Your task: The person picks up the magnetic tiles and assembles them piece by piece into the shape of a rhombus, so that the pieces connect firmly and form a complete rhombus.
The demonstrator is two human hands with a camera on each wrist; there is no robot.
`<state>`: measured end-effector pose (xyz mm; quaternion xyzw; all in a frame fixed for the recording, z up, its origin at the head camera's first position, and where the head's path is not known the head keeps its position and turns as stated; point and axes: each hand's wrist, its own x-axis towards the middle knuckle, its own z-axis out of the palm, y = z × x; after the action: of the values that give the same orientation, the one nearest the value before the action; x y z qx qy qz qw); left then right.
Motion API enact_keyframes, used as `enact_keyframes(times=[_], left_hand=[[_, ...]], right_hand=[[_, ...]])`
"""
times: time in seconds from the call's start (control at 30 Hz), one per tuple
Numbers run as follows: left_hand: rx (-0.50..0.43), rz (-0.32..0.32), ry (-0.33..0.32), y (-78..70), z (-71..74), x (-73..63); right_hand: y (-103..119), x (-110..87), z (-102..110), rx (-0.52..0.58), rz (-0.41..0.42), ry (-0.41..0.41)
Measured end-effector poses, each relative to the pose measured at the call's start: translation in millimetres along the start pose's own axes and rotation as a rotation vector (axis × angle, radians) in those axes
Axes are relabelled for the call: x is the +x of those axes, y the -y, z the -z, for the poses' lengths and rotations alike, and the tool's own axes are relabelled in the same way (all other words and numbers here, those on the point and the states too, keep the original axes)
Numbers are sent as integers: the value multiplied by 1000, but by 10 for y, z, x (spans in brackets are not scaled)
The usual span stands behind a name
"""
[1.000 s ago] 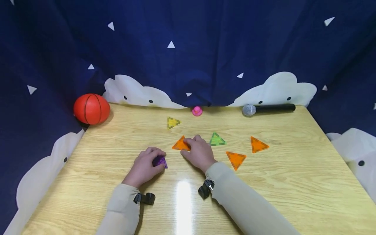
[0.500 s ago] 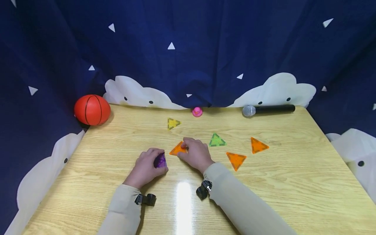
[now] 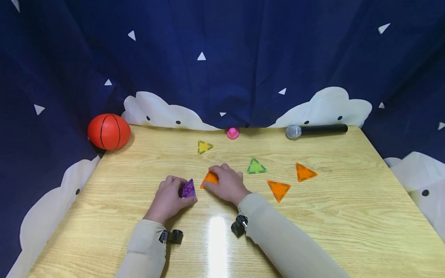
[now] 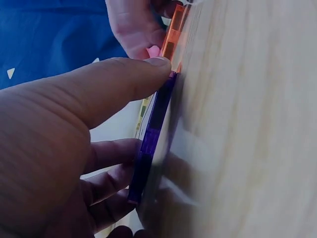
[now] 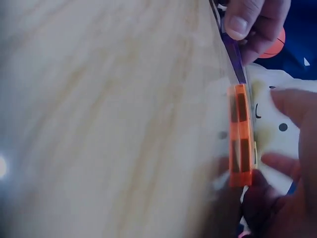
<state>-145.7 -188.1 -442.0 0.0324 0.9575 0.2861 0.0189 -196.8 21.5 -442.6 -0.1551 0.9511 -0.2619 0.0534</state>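
Note:
My left hand point(image 3: 167, 199) holds a purple triangular magnetic tile point(image 3: 189, 189) between thumb and fingers, low over the table. Seen from the left wrist, the tile point(image 4: 152, 136) shows its thin edge, the thumb near its far end. Just to the right, my right hand point(image 3: 227, 184) has its thumb and fingers around an orange triangular magnetic tile point(image 3: 210, 178), covering its right part. The right wrist view has this orange tile point(image 5: 240, 136) edge-on at the table, its end right by the purple tile point(image 5: 234, 58). The right hand's fingers are blurred there.
Two more orange triangles point(image 3: 279, 190) point(image 3: 305, 172) and a green one point(image 3: 256, 167) lie to the right. A yellow triangle point(image 3: 204, 147) and a pink rubber duck point(image 3: 232, 133) are farther back. A microphone point(image 3: 320, 130) and a red ball point(image 3: 109, 131) stand at the table's far edge.
My right hand has drawn the orange tile left and nearer, turning it, so it now stands close to the purple tile. More of the purple tile's face shows in my left hand.

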Motion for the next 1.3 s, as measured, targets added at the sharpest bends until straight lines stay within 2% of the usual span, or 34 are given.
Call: enact_keyframes(times=[0.23, 0.57, 0.87, 1.3], left_hand=[[-11, -13, -4, 8, -16, -7], [-12, -21, 1, 10, -35, -3], [-11, -23, 4, 22, -26, 2], [-53, -17, 11, 20, -5, 11]], right_hand=[[129, 44, -42, -36, -126, -7], [150, 79, 37, -77, -139, 74], [89, 90, 59, 24, -177, 80], [-12, 27, 42, 170, -130, 28]])
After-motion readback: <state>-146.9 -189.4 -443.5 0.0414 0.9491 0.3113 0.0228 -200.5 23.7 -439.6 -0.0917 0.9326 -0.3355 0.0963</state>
